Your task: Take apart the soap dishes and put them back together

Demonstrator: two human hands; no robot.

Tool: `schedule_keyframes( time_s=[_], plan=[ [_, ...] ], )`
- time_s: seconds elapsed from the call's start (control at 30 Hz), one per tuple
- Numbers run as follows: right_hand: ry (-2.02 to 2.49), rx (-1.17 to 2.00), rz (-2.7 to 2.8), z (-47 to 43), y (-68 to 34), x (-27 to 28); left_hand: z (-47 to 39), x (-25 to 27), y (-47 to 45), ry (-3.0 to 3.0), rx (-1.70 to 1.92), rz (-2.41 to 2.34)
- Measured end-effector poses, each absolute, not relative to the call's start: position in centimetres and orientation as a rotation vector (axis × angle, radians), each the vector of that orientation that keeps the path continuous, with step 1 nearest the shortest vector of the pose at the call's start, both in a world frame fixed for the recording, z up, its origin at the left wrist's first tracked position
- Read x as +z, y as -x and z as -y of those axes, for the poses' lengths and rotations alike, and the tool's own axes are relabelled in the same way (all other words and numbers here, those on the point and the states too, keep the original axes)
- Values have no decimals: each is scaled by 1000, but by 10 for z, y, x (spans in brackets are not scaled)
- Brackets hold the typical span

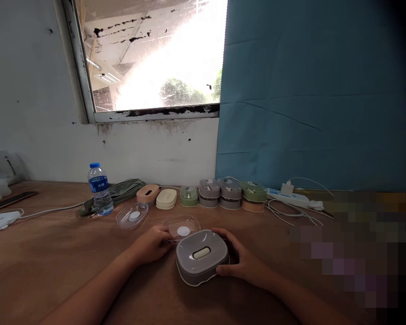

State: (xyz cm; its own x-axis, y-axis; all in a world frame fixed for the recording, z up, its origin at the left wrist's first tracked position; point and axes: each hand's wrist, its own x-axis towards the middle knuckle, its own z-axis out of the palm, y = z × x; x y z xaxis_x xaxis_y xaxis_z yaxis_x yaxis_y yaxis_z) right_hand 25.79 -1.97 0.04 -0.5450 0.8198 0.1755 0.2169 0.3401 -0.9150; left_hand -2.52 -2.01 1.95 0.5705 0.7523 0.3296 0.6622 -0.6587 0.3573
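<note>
Our right hand (242, 262) has thumb and fingers set apart, clasping the right end of the grey oval box (202, 266), which is between our hands. Our left hand (154, 241) has fingers curled at the clear lid (182, 223) just behind the box; can't tell if they're pinching. Farther back we've got the cream stack (166, 199), small green box (188, 197) and water bottle (100, 189).

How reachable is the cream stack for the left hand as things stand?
Probably yes: the left hand has tabletop ahead of it up to the cream stack. It may need to leave the nearer clear lid, whose edge its fingers seem to touch.
</note>
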Motion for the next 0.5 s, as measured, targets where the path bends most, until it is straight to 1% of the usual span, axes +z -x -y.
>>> schedule_keyframes(
  time_s=[0.13, 0.2, 0.3, 0.4, 0.5],
  plan=[
    [902, 1178, 1972, 19, -259, -2, 19, 19, 22, -2652, 771, -1291],
    [900, 1181, 1973, 18, -259, -2, 17, 21, 25, -2693, 869, -1486],
    [890, 1195, 1976, 17, -259, -3, 8, 26, 39, -2685, 961, -1932],
    [887, 1186, 1985, 16, -259, -3, 0, 30, 60, -2589, 873, -2361],
    [894, 1179, 1993, 15, -260, -4, -5, 32, 79, -2489, 763, -2584]
  ],
)
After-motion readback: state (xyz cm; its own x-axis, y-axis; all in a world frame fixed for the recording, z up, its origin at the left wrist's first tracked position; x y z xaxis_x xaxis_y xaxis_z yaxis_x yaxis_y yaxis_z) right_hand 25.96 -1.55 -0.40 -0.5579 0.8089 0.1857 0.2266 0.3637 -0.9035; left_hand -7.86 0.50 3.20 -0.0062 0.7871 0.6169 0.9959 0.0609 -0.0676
